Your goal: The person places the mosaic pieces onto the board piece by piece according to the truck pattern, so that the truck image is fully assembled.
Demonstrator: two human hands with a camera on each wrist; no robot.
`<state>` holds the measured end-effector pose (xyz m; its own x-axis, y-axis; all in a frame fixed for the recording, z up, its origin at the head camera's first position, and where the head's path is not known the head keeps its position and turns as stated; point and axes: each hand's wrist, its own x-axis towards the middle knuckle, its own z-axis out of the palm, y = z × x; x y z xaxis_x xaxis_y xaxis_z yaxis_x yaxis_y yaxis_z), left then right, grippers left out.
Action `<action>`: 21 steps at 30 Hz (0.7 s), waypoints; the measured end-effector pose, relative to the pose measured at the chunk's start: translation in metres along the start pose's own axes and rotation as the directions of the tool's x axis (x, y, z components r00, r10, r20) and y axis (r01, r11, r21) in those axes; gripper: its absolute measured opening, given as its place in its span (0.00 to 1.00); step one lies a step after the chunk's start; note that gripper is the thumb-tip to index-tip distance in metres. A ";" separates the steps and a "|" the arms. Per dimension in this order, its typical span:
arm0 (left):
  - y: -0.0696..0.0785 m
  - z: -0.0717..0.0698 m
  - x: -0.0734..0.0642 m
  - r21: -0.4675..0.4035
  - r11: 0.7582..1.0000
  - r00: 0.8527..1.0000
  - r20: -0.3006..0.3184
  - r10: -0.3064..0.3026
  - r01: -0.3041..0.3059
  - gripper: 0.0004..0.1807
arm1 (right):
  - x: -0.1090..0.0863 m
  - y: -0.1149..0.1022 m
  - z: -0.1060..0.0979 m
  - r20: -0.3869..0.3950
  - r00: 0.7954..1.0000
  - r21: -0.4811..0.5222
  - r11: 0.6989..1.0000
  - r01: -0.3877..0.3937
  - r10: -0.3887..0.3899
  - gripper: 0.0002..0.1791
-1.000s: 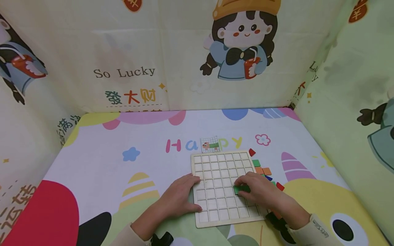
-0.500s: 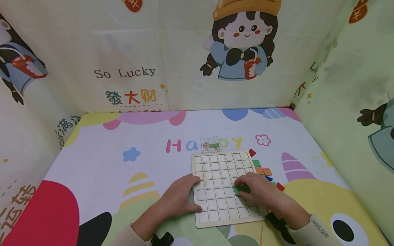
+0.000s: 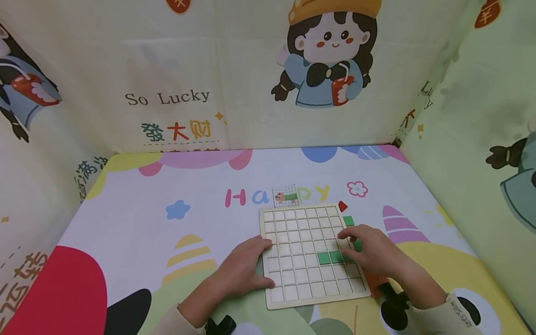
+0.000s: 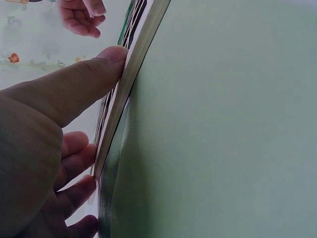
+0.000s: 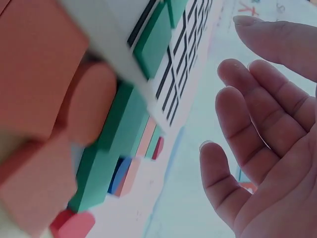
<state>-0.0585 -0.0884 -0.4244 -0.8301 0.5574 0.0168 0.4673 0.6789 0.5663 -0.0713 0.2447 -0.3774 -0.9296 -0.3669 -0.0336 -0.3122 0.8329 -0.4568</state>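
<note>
A pale wooden grid board [image 3: 293, 263] lies on the printed cloth. Along one of its rows sit green square tiles [image 3: 324, 258], the rightmost partly behind my right thumb. My left hand [image 3: 244, 267] rests at the board's left side; in the left wrist view its straight thumb [image 4: 94, 74] presses on the edge. My right hand [image 3: 377, 251] hovers over the board's right edge with thumb and fingers apart. Nothing lies between them in the right wrist view. Green blocks [image 5: 116, 124] lie outside the board by this hand, one glimpsed between thumb and forefinger in the head view.
Beyond the board is a small picture card [image 3: 286, 196] with a gridded drawing. A red piece [image 3: 343, 206] and a green tile [image 3: 349, 221] lie by the far right corner. Orange blocks [image 5: 39, 178], a round orange piece [image 5: 91, 106] and a blue piece [image 5: 120, 176] lie along the right side.
My right hand has left the green tiles in the row and moved right and slightly away from me, uncovering them. The left hand has stayed put.
</note>
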 end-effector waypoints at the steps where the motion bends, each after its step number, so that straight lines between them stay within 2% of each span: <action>1: 0.000 0.000 0.000 0.002 1.000 1.000 0.000 0.000 0.000 0.43 | -0.001 0.001 -0.001 -0.005 1.000 -0.003 1.000 -0.005 0.005 0.16; 11: 0.000 -0.001 0.001 0.006 1.000 1.000 0.013 -0.012 0.012 0.42 | -0.012 0.020 -0.002 -0.028 0.998 0.020 0.998 -0.064 0.064 0.18; 21: 0.000 -0.002 0.000 0.010 1.000 1.000 0.015 -0.002 0.002 0.43 | -0.020 0.038 -0.002 -0.012 0.993 0.029 0.993 -0.118 0.119 0.20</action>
<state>-0.0594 -0.0892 -0.4230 -0.8266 0.5627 0.0036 0.4687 0.6849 0.5579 -0.0649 0.2845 -0.3920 -0.9625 -0.2603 -0.0769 -0.1941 0.8583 -0.4751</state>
